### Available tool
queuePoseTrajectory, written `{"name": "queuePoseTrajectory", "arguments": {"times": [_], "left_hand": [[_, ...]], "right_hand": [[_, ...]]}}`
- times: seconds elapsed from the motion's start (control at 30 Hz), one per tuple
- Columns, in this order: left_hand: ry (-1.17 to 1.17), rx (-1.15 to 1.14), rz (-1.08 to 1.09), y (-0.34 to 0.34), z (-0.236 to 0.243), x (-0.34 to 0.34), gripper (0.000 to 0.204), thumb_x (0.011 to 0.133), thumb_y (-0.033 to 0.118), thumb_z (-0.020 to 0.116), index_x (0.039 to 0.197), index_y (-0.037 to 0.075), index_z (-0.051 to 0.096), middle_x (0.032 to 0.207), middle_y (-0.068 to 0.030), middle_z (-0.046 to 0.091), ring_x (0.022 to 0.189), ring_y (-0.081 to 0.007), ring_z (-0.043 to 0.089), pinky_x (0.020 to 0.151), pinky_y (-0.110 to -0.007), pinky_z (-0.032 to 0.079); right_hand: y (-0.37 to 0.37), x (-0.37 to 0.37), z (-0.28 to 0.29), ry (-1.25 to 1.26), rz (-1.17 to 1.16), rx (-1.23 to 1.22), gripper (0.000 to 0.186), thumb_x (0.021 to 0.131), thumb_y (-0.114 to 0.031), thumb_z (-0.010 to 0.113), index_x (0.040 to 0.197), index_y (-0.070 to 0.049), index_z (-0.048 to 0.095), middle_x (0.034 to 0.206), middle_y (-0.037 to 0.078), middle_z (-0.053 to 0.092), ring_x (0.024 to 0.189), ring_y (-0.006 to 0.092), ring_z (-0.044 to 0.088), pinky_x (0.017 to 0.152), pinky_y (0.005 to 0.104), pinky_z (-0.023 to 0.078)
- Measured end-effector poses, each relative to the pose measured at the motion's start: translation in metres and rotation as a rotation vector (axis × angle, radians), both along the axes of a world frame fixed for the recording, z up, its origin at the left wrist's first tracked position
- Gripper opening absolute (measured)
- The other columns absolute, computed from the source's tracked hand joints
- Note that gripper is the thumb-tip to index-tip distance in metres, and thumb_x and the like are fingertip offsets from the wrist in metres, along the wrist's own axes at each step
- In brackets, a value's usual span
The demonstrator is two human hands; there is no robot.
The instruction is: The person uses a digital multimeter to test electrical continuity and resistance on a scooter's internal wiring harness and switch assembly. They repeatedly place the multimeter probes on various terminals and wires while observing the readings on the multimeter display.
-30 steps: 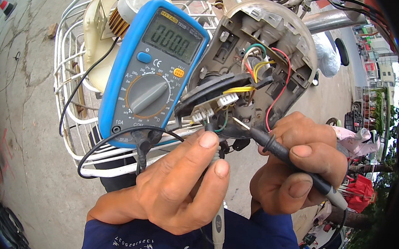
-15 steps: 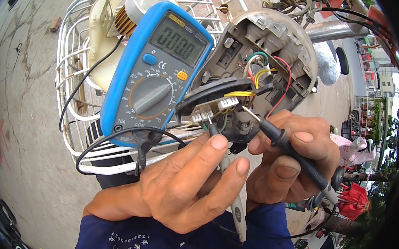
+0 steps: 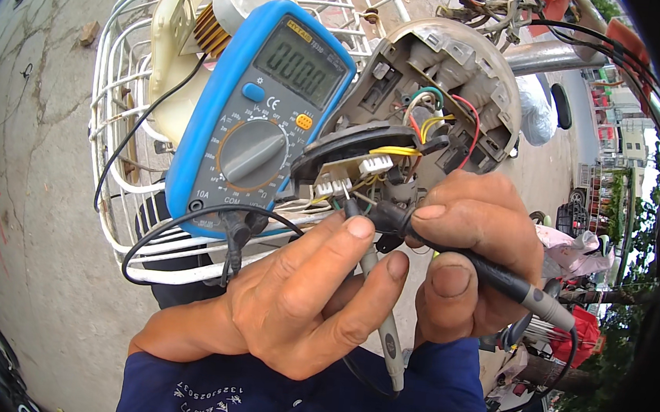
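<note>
Cracked concrete (image 3: 49, 181) below; left hand (image 3: 306, 298) clasps one probe (image 3: 390, 343), right hand (image 3: 483, 251) another probe (image 3: 500, 278), near white connectors (image 3: 377, 165)

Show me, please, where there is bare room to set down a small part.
Widest bare patch: the ground left of the basket, below the brick. A smaller one, farther off, lies right of the housing, above the pink bundle.

Crowded: right of the meter, where housing, yellow wires, probes, left hand and right hand sit close.
</note>
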State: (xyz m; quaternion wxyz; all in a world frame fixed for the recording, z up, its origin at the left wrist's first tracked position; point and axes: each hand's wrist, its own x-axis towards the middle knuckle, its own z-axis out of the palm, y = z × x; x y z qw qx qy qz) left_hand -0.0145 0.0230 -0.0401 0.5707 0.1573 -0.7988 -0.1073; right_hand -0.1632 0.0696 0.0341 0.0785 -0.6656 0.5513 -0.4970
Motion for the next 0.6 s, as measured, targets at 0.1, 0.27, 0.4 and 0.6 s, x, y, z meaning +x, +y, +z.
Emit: {"name": "queuePoseTrajectory", "arguments": {"times": [0.1, 0.27, 0.4, 0.6], "left_hand": [[0.003, 0.012, 0.008, 0.002, 0.002, 0.000, 0.027, 0.083, -0.004, 0.069, 0.109, 0.003, 0.073, 0.115, -0.0222, 0.062, 0.088, -0.0282, 0.071, 0.069, -0.029, 0.062], [0.070, 0.028, -0.005, 0.003, -0.003, -0.005, 0.024, 0.084, -0.002, 0.069, 0.106, 0.002, 0.073, 0.114, -0.0231, 0.063, 0.088, -0.0291, 0.071, 0.068, -0.029, 0.062], [0.089, 0.031, -0.020, 0.002, -0.005, -0.006, 0.021, 0.084, -0.001, 0.069, 0.104, 0.002, 0.073, 0.113, -0.0234, 0.063, 0.088, -0.0297, 0.072, 0.067, -0.030, 0.063], [0.087, 0.049, -0.028, 0.003, -0.005, -0.006, 0.019, 0.087, 0.002, 0.067, 0.105, 0.001, 0.072, 0.112, -0.0233, 0.064, 0.090, -0.0301, 0.072, 0.066, -0.030, 0.062]], "right_hand": [[-0.005, -0.001, 0.011, 0.062, 0.015, 0.045, 0.040, 0.094, -0.039, 0.067, 0.095, 0.001, 0.065, 0.083, 0.014, 0.062, 0.070, 0.0172, 0.056, 0.063, 0.0277, 0.044], [-0.011, 0.002, 0.019, 0.095, 0.050, 0.103, 0.038, 0.093, -0.036, 0.068, 0.095, 0.002, 0.067, 0.082, 0.015, 0.063, 0.070, 0.0178, 0.057, 0.063, 0.0288, 0.046], [-0.012, 0.009, 0.018, 0.082, -0.011, 0.131, 0.036, 0.093, -0.034, 0.068, 0.095, 0.002, 0.066, 0.081, 0.015, 0.063, 0.069, 0.0174, 0.057, 0.062, 0.0285, 0.046], [-0.012, 0.006, 0.011, 0.119, 0.009, 0.075, 0.035, 0.092, -0.031, 0.068, 0.094, 0.003, 0.066, 0.081, 0.016, 0.062, 0.068, 0.0173, 0.057, 0.061, 0.0285, 0.046]]}}
